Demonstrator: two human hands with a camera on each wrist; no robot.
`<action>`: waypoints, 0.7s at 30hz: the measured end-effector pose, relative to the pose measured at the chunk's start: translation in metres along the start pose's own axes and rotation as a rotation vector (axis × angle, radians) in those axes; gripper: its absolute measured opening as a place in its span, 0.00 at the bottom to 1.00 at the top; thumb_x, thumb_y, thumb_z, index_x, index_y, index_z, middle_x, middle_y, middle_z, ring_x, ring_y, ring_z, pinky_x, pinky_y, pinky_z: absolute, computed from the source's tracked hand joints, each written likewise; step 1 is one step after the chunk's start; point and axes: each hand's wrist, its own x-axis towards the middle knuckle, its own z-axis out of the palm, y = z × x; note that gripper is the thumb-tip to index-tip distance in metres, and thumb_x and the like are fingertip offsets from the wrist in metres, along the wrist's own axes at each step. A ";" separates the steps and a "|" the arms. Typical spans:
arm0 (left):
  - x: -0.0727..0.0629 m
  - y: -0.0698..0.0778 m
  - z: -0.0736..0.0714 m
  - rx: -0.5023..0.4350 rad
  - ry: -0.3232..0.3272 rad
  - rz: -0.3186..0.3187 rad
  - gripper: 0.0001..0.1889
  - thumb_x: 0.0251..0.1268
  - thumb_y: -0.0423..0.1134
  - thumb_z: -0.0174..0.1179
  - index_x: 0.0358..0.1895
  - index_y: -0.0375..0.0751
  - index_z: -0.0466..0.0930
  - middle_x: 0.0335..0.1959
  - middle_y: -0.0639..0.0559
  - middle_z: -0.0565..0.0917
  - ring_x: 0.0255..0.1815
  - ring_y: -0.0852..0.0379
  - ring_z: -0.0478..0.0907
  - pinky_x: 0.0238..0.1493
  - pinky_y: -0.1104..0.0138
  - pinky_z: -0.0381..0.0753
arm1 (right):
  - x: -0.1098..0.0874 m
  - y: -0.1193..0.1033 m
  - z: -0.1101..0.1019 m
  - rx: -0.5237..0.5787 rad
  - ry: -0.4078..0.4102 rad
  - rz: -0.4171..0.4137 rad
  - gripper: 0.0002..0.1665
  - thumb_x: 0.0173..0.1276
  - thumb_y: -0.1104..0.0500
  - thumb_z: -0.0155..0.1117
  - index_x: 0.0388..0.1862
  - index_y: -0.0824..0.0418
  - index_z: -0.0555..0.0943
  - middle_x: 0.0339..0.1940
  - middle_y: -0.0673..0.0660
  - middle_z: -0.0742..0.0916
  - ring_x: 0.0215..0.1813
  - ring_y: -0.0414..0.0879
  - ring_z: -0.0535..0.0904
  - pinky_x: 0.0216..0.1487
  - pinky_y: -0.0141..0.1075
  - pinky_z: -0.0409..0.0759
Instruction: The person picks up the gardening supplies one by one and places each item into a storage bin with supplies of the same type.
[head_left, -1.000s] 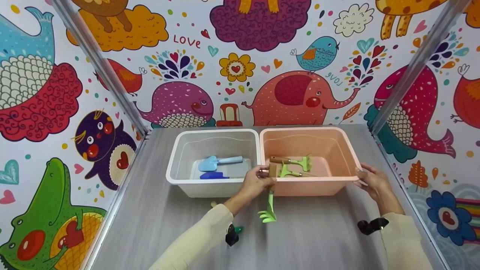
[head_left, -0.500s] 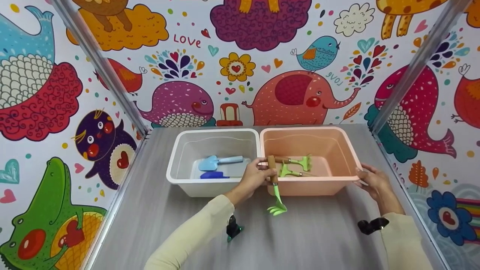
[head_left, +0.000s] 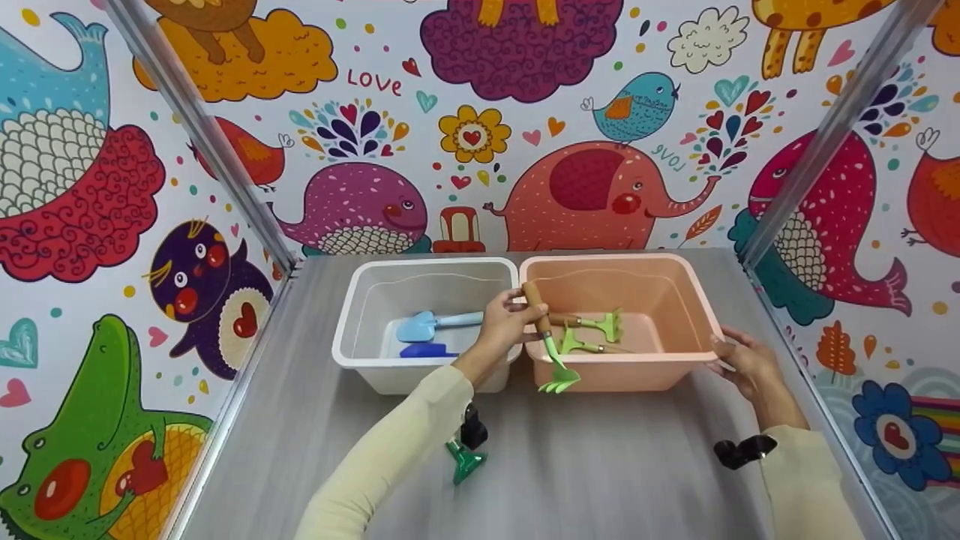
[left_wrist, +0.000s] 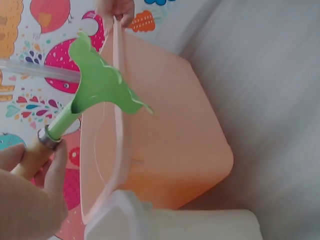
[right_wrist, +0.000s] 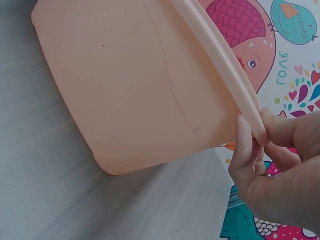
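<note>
My left hand (head_left: 504, 324) grips a small green hand rake (head_left: 555, 364) by its wooden handle, above the near rim between two bins. Its tined green head (left_wrist: 102, 80) points down and toward me, overlapping the front wall of the peach bin (head_left: 637, 375). My right hand (head_left: 754, 367) pinches that bin's rim at the near right corner, thumb and fingers on either side of it in the right wrist view. Inside the peach bin lie two more green-headed tools, a rake (head_left: 611, 326) and another (head_left: 574, 343) below it.
A white bin (head_left: 420, 365) stands against the peach one, holding a light blue trowel (head_left: 418, 328) and a dark blue-headed tool (head_left: 424, 350). On the grey table a dark green tool (head_left: 466, 461) lies partly under my left forearm. Patterned walls enclose the back and sides.
My left hand has lifted the hand rake up and away from me, and its head has swung right toward the peach bin's front. My right hand stays at the rim.
</note>
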 end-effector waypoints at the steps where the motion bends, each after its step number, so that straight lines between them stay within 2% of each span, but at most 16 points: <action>1: 0.002 0.001 0.000 -0.014 0.010 -0.001 0.28 0.65 0.31 0.65 0.67 0.31 0.68 0.55 0.32 0.77 0.49 0.40 0.84 0.42 0.54 0.89 | 0.000 0.000 0.000 -0.008 0.000 -0.005 0.46 0.73 0.57 0.62 0.81 0.65 0.50 0.71 0.72 0.67 0.35 0.31 0.79 0.41 0.28 0.86; 7: 0.010 0.004 -0.002 -0.028 0.079 -0.040 0.28 0.65 0.31 0.65 0.66 0.30 0.67 0.58 0.31 0.77 0.52 0.40 0.84 0.43 0.54 0.88 | 0.001 -0.002 0.002 -0.027 0.002 0.016 0.45 0.74 0.55 0.60 0.82 0.62 0.50 0.80 0.72 0.58 0.37 0.32 0.79 0.44 0.29 0.86; 10: 0.014 0.004 0.000 -0.032 0.117 -0.045 0.28 0.65 0.32 0.66 0.65 0.30 0.67 0.58 0.32 0.78 0.52 0.41 0.84 0.43 0.56 0.89 | 0.001 -0.002 0.001 -0.016 0.009 0.030 0.45 0.74 0.55 0.61 0.82 0.61 0.50 0.80 0.71 0.58 0.37 0.32 0.79 0.44 0.29 0.86; 17: 0.026 0.001 0.007 -0.110 0.197 -0.014 0.25 0.65 0.31 0.66 0.62 0.28 0.68 0.50 0.34 0.80 0.46 0.45 0.86 0.40 0.59 0.89 | 0.000 -0.002 0.002 0.006 0.011 0.036 0.45 0.74 0.55 0.61 0.82 0.61 0.50 0.80 0.70 0.58 0.37 0.32 0.79 0.44 0.29 0.86; 21: 0.029 0.001 0.010 -0.131 0.227 -0.024 0.26 0.66 0.33 0.65 0.63 0.28 0.68 0.53 0.33 0.79 0.49 0.44 0.85 0.43 0.57 0.89 | 0.000 -0.002 0.002 0.016 0.007 0.030 0.45 0.73 0.56 0.62 0.81 0.62 0.51 0.77 0.70 0.62 0.36 0.32 0.80 0.43 0.29 0.86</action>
